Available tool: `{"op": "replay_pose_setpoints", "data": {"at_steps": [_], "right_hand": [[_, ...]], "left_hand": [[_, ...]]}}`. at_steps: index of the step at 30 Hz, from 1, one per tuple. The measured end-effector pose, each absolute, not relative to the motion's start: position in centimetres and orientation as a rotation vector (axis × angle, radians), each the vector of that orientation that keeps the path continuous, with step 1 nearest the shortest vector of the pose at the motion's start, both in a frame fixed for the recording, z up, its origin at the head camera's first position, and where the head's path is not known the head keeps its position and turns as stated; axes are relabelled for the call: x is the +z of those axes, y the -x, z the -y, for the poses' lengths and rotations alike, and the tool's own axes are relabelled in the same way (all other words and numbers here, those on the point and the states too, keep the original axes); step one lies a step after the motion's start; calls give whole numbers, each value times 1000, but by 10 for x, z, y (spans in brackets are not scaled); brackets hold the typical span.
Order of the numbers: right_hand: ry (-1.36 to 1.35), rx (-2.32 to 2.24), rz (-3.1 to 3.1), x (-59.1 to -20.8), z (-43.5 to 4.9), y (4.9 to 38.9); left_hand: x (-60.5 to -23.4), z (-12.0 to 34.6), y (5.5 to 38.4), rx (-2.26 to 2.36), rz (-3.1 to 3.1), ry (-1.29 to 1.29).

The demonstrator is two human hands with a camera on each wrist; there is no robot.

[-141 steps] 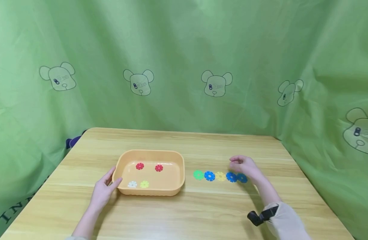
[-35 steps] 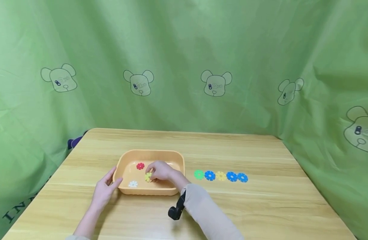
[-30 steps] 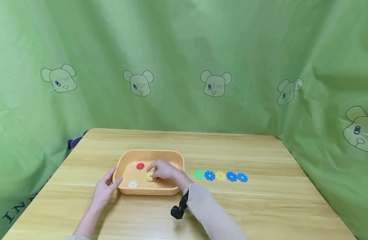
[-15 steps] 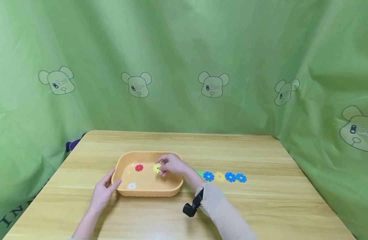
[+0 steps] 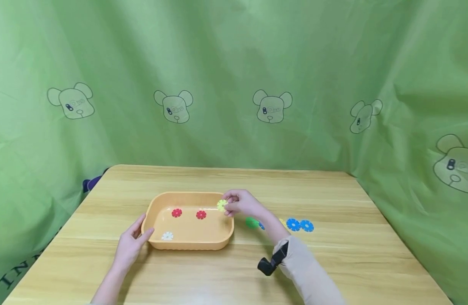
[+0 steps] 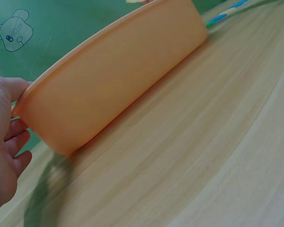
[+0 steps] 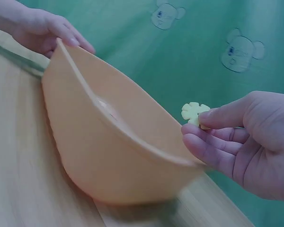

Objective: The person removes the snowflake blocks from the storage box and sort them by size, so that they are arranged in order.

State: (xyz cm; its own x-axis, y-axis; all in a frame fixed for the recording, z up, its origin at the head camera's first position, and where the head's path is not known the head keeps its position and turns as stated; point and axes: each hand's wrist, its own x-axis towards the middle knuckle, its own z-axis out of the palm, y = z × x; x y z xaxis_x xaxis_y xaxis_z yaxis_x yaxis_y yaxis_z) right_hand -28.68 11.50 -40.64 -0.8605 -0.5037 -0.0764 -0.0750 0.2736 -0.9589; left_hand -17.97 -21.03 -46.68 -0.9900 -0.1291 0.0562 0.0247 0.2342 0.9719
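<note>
My right hand (image 5: 243,204) pinches a yellow snowflake disc (image 5: 221,206) between thumb and fingers, over the right end of an orange plastic tray (image 5: 188,245). The right wrist view shows the slotted disc (image 7: 191,111) upright at the fingertips, above the tray's rim. At the tray's left end my left hand (image 5: 130,245) grips the rim, its thumb over the edge and its fingers against the outside. Inside the tray lie two red discs, one to the left (image 5: 176,213) and one near the middle (image 5: 201,214), and a white disc (image 5: 167,236) at the front left.
Right of the tray, a row of discs lies on the wooden table (image 5: 356,254): a green disc (image 5: 251,222), a blue and a yellow one partly hidden by my right forearm, then two blue discs (image 5: 293,225). A green curtain (image 5: 226,140) hangs behind the table.
My right hand went from the disc row into the tray, picked up the yellow disc and lifted it right to the tray's right rim. The left hand stays at the tray.
</note>
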Motion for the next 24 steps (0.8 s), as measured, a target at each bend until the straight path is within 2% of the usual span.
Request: {"op": "replay_pose_setpoints", "data": {"at_steps": [14,24], "right_hand": [[253,-1769,-2224,-424,-209,298],[128,-1726,-2383,-434,-277,292]], "left_hand": [[-467,211,180,-1862,2376,-102],[-467,211,180,-1861,2374,-106]]}}
